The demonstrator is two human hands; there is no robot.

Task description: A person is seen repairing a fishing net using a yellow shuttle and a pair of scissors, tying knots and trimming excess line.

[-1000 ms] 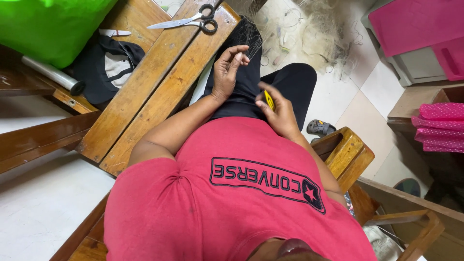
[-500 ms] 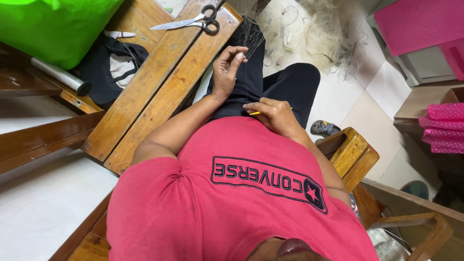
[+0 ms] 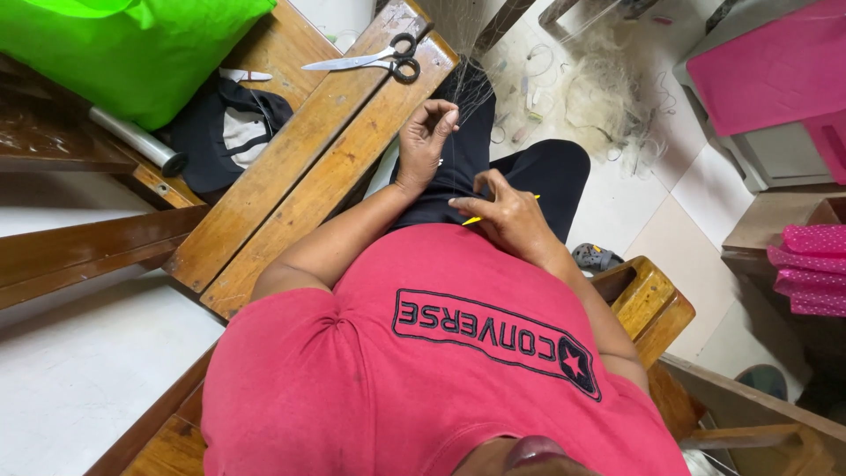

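Head view, looking straight down on a seated person in a red shirt [image 3: 423, 379] and black trousers [image 3: 538, 172].

Left hand [image 3: 425, 141] is raised over the lap, palm turned up, fingers curled in with fingertips [image 3: 448, 113] pinched on fine, near-transparent net threads [image 3: 471, 84] that run up and away toward the top of the frame. Hand narrow, closed on the threads.

Right hand [image 3: 504, 211] sits just below and to the right of the left hand, close to the belly, fingers folded around a thin yellow needle-like tool [image 3: 476, 219]. Only its two ends show, one poking out at the thumb side, one past the fingers; the middle is hidden in the grip. Hands near each other but apart, threads between them hard to make out.

Wooden tabletop [image 3: 300, 185] of slanted planks lies just left of the left forearm. Scissors [image 3: 370, 62] with black handles rest on its far end, well apart from both hands. Beyond the planks: a black bag [image 3: 220, 132], a metal tube [image 3: 137, 141], a bright green bag [image 3: 123, 44].

On the tiled floor [image 3: 670, 220] past the knees, a tangled pile of netting [image 3: 608, 97]. Pink cloth [image 3: 767, 70] over a box at top right, more pink fabric [image 3: 811, 264] at the right edge. Wooden chair arm [image 3: 652, 300] beside the right elbow.
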